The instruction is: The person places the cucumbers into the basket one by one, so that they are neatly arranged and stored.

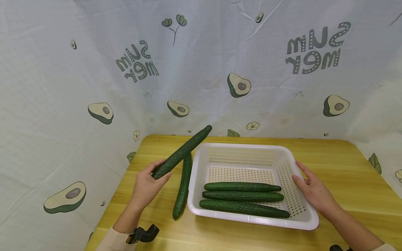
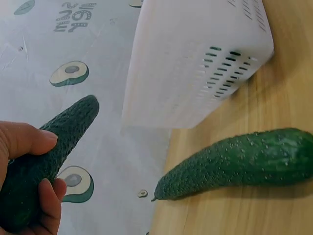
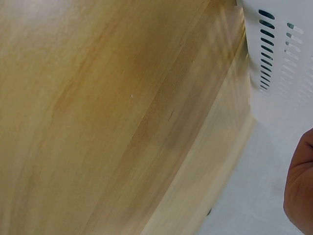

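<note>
My left hand grips a dark green cucumber near its lower end, with the thumb on one side and fingers curled round the other. This cucumber slants up and away, raised over the table left of the white plastic basket. Below it a second, slightly curved cucumber lies on the table, close along the basket's left side. Three cucumbers lie side by side inside the basket, toward its near side. At the basket's right rim, my right hand holds the edge, thumb over the inner side.
The wooden table extends to both sides of the basket. A pale cloth printed with avocados hangs behind the table and along its sides. A black wrist device sits on the left forearm.
</note>
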`<move>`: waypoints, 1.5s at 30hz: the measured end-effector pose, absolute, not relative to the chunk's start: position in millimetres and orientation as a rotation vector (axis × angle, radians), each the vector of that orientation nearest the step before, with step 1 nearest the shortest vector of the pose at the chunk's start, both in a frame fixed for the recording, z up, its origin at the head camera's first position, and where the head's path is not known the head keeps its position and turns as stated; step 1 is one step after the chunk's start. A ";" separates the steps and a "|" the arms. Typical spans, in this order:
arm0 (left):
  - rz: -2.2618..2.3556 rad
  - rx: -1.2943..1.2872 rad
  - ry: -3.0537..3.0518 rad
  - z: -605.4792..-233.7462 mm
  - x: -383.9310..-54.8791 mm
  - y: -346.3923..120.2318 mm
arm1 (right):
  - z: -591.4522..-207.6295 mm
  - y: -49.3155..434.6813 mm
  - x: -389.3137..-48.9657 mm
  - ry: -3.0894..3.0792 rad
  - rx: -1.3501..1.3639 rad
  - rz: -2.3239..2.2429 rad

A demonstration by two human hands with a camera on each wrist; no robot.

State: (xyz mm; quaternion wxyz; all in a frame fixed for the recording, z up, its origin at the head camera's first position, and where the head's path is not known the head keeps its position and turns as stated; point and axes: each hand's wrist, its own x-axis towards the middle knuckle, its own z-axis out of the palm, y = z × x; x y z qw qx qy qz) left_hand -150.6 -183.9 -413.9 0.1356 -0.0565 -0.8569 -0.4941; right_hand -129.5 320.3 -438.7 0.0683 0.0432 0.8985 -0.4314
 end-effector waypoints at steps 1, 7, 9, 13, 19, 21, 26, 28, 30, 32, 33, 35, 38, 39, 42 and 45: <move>-1.437 -0.192 -2.479 -412.8 -150.6 -181.7 | -438.7 320.3 -129.3 2.705 0.129 -1.304; -1.464 -0.332 -2.500 -408.5 -152.5 -168.7 | -439.3 320.4 -128.8 2.704 0.126 -1.312; -1.458 -0.382 -2.515 -406.8 -153.6 -163.7 | -439.3 320.4 -128.8 2.705 0.127 -1.310; -1.429 -0.472 -2.556 -403.4 -157.8 -153.6 | -439.6 320.4 -128.5 2.698 0.126 -1.320; -1.348 -0.628 -2.652 -395.5 -166.0 -137.0 | -439.4 320.6 -128.7 2.691 0.135 -1.324; -1.278 -0.711 -2.670 -393.1 -168.3 -131.0 | -439.3 320.6 -128.7 2.691 0.137 -1.324; -1.062 -0.928 -2.674 -390.1 -174.8 -115.9 | -439.3 320.7 -128.0 2.689 0.131 -1.330; -1.029 -0.989 -2.690 -390.1 -178.0 -110.2 | -439.5 320.7 -127.6 2.689 0.132 -1.330; -1.004 -1.030 -2.717 -389.9 -181.1 -104.4 | -439.7 320.6 -127.5 2.690 0.134 -1.329; -0.985 -1.061 -2.741 -388.9 -183.4 -98.9 | -439.9 320.5 -127.6 2.693 0.132 -1.330; -0.975 -1.074 -2.758 -388.1 -184.0 -96.1 | -440.0 320.4 -127.6 2.693 0.131 -1.331; -0.931 -1.097 -2.792 -386.3 -184.7 -90.5 | -440.1 320.5 -127.5 2.695 0.129 -1.332; -0.880 -1.142 -2.825 -383.7 -185.4 -82.2 | -440.0 320.8 -127.5 2.694 0.130 -1.330; -0.860 -1.158 -2.829 -383.7 -186.2 -79.6 | -439.9 320.9 -127.5 2.693 0.130 -1.331; -0.822 -1.203 -2.809 -384.0 -189.6 -72.9 | -439.6 320.9 -127.8 2.694 0.135 -1.321; -0.803 -1.224 -2.792 -385.5 -194.5 -67.7 | -439.5 320.9 -128.2 2.696 0.132 -1.318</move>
